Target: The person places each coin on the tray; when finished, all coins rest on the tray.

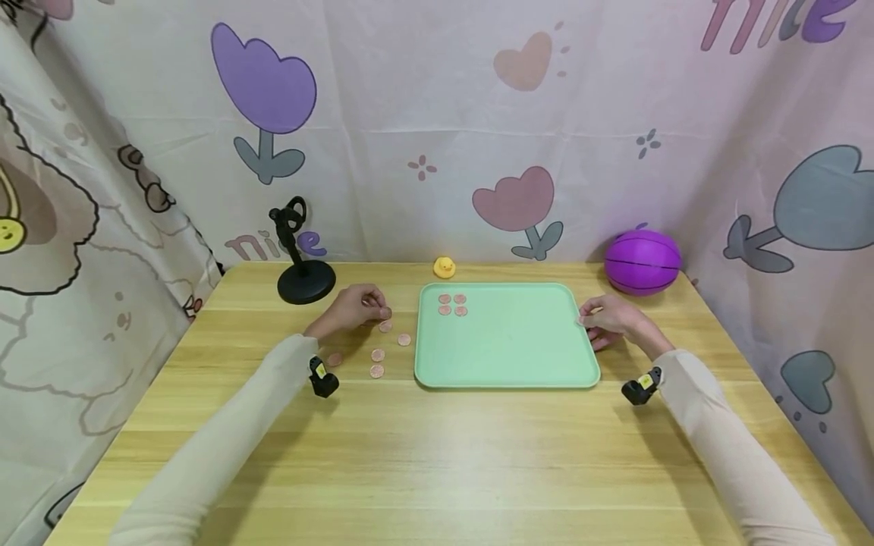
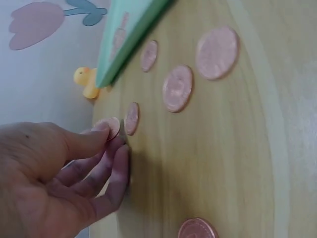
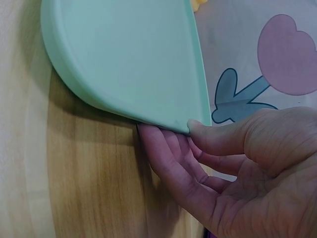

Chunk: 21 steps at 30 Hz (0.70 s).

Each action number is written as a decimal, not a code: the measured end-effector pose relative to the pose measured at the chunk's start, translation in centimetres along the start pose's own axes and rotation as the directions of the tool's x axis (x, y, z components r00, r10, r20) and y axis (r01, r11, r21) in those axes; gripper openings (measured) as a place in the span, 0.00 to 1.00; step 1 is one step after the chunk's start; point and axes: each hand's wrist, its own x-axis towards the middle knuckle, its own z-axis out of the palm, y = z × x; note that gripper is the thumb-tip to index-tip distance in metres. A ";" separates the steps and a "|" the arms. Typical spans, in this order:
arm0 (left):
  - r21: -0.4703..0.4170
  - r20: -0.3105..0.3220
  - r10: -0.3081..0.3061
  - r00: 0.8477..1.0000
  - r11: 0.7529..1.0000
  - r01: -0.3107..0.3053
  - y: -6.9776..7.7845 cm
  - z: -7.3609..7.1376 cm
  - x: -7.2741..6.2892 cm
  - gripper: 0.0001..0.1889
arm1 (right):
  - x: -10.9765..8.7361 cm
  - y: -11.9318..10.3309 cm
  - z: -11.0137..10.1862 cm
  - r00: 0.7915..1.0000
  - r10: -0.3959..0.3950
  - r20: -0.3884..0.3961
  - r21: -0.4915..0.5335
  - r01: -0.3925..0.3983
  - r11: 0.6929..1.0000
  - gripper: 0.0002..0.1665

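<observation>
Between thumb and fingers my left hand (image 1: pixel 356 306) pinches a copper coin (image 2: pixel 114 127), just above the wooden table. Several more copper coins (image 1: pixel 378 355) lie flat on the wood around that hand, left of a mint green tray (image 1: pixel 508 385). On the tray, near its back left corner, several coins (image 1: pixel 460 311) sit in two short rows. My right hand (image 1: pixel 606 321) grips the tray's right edge, thumb on the rim and fingers against the side and underneath, as the right wrist view shows.
A black stand (image 1: pixel 305 282) is at the table's back left, behind my left hand. A yellow rubber duck (image 1: pixel 444 267) sits behind the tray. At the back right rests a purple ball (image 1: pixel 642 262). A patterned curtain (image 1: pixel 382 91) hangs behind the table (image 1: pixel 437 470).
</observation>
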 end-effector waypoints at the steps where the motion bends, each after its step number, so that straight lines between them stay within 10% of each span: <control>1: -0.032 -0.005 -0.017 1.000 0.999 0.017 0.1 0.0 -0.1 0.04 | 0.0 0.0 0.0 1.000 0.000 0.001 0.004 0.000 1.000 0.15; 21: -0.263 0.035 -0.057 0.998 0.963 0.065 5.0 3.6 1.5 0.11 | 0.0 0.0 0.0 1.000 0.006 0.003 0.000 -0.006 1.000 0.13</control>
